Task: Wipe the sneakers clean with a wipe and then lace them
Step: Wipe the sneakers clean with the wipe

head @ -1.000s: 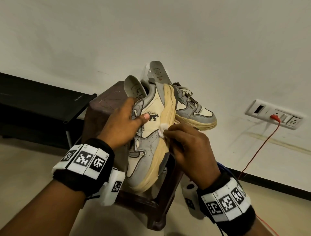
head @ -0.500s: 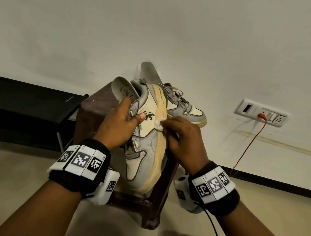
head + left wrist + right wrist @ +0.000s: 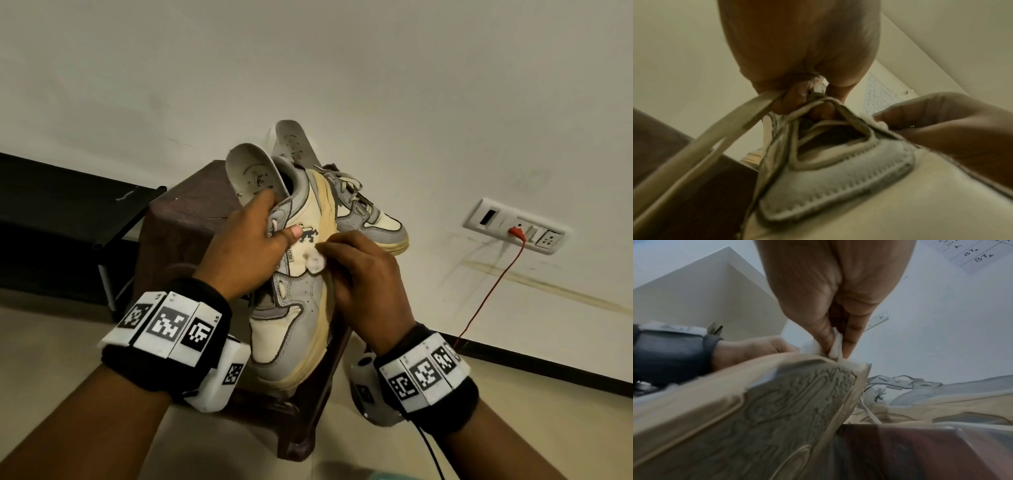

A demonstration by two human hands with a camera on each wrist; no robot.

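A grey-and-cream sneaker [image 3: 291, 318] is held on its side over the brown stool, toe toward me, sole [image 3: 756, 418] facing right. My left hand [image 3: 246, 253] grips its collar, thumb on the cream side panel, fingers hooked at the lace eyelets [image 3: 818, 113]. A loose lace [image 3: 705, 146] hangs from it. My right hand [image 3: 359, 270] pinches a small white wipe [image 3: 315, 262] against the cream side panel beside the midsole; in the right wrist view the wipe [image 3: 835, 344] sits between thumb and fingers. The second sneaker [image 3: 370, 219] rests on the stool behind, laces loose.
The dark brown stool [image 3: 181, 222] stands against a white wall. A black low shelf [image 3: 68, 212] is at the left. A wall socket panel [image 3: 513, 226] with a red cable [image 3: 489, 291] is at the right. Insoles [image 3: 253, 171] stick up out of both shoes.
The wipe in my right hand has slid from the midsole edge onto the cream side panel and lower. The left hand keeps its grip on the sneaker.
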